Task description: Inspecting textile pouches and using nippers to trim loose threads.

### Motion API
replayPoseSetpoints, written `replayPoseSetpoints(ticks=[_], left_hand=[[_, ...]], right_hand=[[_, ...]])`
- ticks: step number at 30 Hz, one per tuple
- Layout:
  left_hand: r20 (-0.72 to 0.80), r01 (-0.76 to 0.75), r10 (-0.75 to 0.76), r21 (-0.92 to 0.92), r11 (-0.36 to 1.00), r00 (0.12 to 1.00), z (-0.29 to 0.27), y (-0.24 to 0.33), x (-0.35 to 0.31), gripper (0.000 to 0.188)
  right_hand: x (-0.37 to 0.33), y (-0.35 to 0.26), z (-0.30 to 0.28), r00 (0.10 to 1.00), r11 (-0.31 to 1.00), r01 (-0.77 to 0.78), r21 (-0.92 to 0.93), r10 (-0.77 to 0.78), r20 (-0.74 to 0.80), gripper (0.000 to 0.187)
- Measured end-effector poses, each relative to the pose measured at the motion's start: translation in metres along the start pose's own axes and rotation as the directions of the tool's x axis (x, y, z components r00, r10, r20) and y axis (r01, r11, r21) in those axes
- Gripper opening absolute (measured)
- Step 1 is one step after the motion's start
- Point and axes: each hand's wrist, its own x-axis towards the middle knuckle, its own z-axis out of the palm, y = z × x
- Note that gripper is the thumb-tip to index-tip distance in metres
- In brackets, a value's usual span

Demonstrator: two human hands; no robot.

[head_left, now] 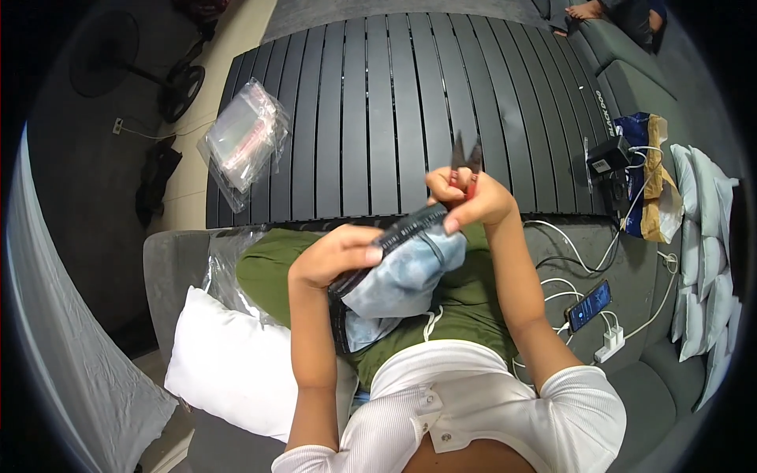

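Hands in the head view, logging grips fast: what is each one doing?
Left hand: closed on the pale blue garment with dark waistband.
Right hand: closed on small red-handled scissors, blades up.

We locate a stack of clear plastic zip bags with red-and-white contents (243,140) lying on the left edge of the black slatted table (394,110). A crumpled clear plastic wrapper (225,268) sits below it, between the table edge and the white pillow. On the right, a smartphone with a lit blue screen (590,305) lies tilted on the grey sofa, cable attached. Further up right, we note a blue-and-tan printed bag (650,181) beside the table's right end.
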Motion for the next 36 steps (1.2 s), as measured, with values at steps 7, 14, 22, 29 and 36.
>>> replayPoseSetpoints(ticks=[7,14,22,29,36], left_hand=[[-0.075,0.053,-0.058,-0.063,0.997,0.995,-0.004,0.0,0.008,0.02],[-0.543,-0.555,0.453,-0.03,0.831,0.707,-0.024,0.073,-0.032,0.032],[-0.558,-0.748,0.574,-0.137,0.649,0.6,0.023,0.176,0.006,0.034],[-0.415,-0.278,0.452,0.415,0.866,0.79,0.038,0.102,0.055,0.036],[-0.466,-0.009,0.637,0.803,0.596,0.614,0.086,-0.036,0.087,0.025]], right_hand=[[0.017,0.01,-0.018,0.831,0.948,-0.283,-0.147,0.166,-0.53,0.041],[-0.095,0.047,-0.129,0.292,0.267,-0.78,-0.566,-0.643,-0.707,0.034],[-0.155,0.053,-0.167,0.267,-0.111,-0.936,-0.333,-0.842,-0.468,0.022],[-0.073,0.018,-0.052,0.231,0.499,-0.149,-0.854,-0.822,-0.52,0.017],[-0.024,0.072,0.049,0.594,0.922,0.173,-0.347,-0.378,-0.71,0.019]])
